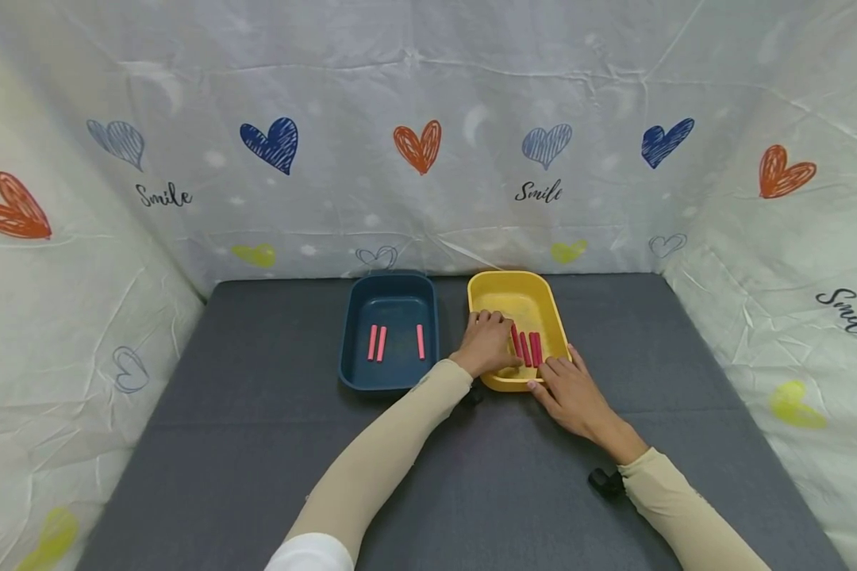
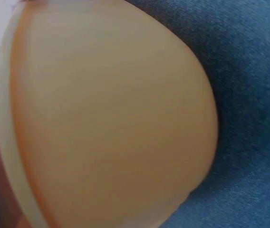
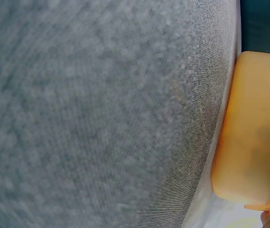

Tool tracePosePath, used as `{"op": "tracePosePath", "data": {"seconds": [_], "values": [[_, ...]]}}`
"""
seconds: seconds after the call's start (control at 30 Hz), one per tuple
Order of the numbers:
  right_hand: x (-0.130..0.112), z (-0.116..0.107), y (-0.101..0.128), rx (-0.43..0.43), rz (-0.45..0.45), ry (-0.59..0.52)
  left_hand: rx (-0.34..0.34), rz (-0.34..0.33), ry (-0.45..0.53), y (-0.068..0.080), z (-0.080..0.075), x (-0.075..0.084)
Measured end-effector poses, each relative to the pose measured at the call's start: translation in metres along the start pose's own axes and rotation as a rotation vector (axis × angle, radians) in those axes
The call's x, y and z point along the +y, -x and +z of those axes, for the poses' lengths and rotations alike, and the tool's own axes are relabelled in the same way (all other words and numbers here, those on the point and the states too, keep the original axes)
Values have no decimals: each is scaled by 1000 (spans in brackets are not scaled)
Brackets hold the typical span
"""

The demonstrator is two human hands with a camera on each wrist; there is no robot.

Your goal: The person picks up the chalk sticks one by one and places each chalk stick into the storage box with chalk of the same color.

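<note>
A yellow tray [image 1: 553, 313] stands on the grey table [image 1: 257, 444], with several pink sticks [image 1: 528, 349] lying in it. My left hand [image 1: 487, 341] reaches into this tray with its fingers curled down beside the leftmost stick; whatever is under the fingers is hidden. My right hand [image 1: 567, 388] rests on the tray's near right corner, fingers straight along the rim. To the left stands a dark blue tray [image 1: 350, 333] holding three pink sticks [image 1: 382, 343]. The left wrist view is filled by the yellow tray's outer wall [image 2: 111, 118]. In the right wrist view the yellow tray [image 3: 254, 142] sits at the right edge.
White cloth with hearts [image 1: 414, 151] walls the table at the back and on both sides. Grey cloth [image 3: 101, 104] spreads to the front, left and right of the two trays. A corner of the blue tray [image 3: 263, 23] shows in the right wrist view.
</note>
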State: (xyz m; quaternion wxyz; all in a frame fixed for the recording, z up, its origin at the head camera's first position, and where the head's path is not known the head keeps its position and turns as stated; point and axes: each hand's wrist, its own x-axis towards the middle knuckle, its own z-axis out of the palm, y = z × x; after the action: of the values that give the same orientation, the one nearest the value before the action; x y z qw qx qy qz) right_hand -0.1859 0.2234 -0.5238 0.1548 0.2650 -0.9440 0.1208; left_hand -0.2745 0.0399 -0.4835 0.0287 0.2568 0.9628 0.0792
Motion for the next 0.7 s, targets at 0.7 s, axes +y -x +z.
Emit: {"op": "tracePosePath", "data": {"seconds": [0.7], "values": [[0, -1, -1, -2, 1, -1, -54, -61, -111, -4, 1, 8]]}}
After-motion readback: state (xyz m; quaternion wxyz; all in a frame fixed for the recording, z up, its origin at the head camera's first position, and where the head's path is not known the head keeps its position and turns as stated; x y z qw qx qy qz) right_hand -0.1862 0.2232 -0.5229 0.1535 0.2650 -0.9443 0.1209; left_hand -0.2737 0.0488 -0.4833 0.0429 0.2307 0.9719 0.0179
